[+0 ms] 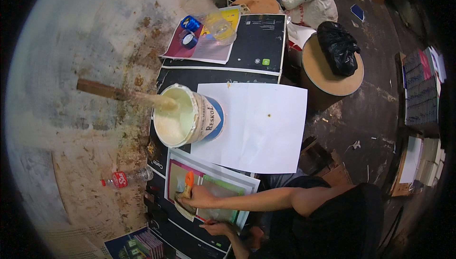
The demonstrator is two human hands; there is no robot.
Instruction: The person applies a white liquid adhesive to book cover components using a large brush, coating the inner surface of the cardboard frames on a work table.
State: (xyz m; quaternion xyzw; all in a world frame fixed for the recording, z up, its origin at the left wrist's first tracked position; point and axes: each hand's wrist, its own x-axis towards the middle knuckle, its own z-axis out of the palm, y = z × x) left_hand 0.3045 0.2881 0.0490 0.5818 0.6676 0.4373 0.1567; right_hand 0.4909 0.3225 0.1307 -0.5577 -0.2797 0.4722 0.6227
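Note:
My right hand [202, 197] is closed around a brush [189, 179] with an orange handle, held over a printed sheet [223, 188] in pink, green and grey. The brush's pale lower end points down toward the sheet's left side. Close beside it, my left hand [217, 228] has its fingers pinched together at the sheet's near edge; what they hold, if anything, is too small to make out. Beyond the hands stands a white tub [199, 116] of cream-coloured paste, with a wooden stick [104, 90] leaning out. A large white sheet [259, 126] lies beside the tub.
Dark boxes [259, 45] form the work surface. Clear bottles [194, 1], blue rolls [190, 23] and a colourful sheet [204, 52] sit at the far end. A drum [323, 76] carries a black bag [338, 50]. A small bottle [133, 178] lies left, by the stained wall.

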